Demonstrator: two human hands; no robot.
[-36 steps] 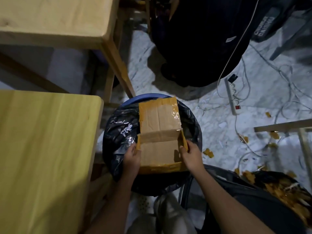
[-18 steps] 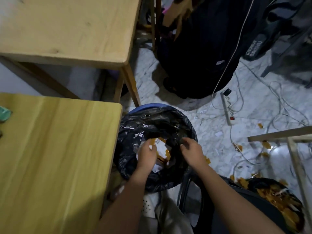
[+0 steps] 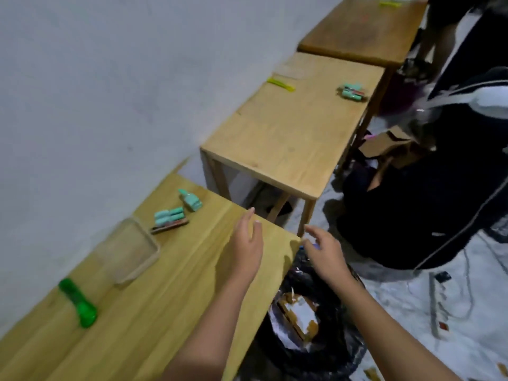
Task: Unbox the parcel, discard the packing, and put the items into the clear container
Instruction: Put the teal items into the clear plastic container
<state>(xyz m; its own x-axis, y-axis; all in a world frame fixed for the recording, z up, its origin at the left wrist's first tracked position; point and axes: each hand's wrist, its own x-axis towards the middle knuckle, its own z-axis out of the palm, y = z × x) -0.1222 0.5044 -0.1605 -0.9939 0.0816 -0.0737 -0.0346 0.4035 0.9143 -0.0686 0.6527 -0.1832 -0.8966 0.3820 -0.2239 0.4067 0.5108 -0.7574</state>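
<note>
Parcel: brown cardboard box with tan tape and a white label [image 3: 298, 317], lying tilted down inside the bin, below the right forearm.
Bin: round bin lined with a crinkled black plastic bag [image 3: 334, 350], on the floor just beside the near desk's right edge. Pale paper scraps lie around the box.
Container: shallow rectangular clear plastic container [image 3: 127, 247], on the near desk toward the wall. The wood grain shows through its bottom.
Items: stack of teal blocks on a dark flat card [image 3: 169, 220], just past the container's far corner. A small teal bottle with a pointed cap [image 3: 190, 200] lies near it, a little farther along and not touching.
Left grip [image 3: 246, 243]: bare hand, fingers straight and loose, holding nothing, over the near desk's far right corner. Contact with the top cannot be told.
Right grip [image 3: 324, 251]: bare hand, fingers spread and relaxed, holding nothing, over the bin's far rim, just off the desk corner.
Green object: bright green bottle-shaped plastic thing [image 3: 78, 303], on its side, on the near side of the container.
Near desk: light wooden desk [image 3: 165, 312], set against a pale grey wall [image 3: 96, 92].
Second desk: similar wooden desk [image 3: 288, 138] farther along the wall. It carries another teal bundle [image 3: 351, 92] near its right edge and a yellow-green strip [image 3: 280, 84] on the wall side.
Floor: white marbled floor [image 3: 467, 345], with a white power strip [image 3: 437, 306] and cords, a dark heap of fabric [image 3: 439, 204], and an open brown carton [image 3: 390, 147] beyond it.
</note>
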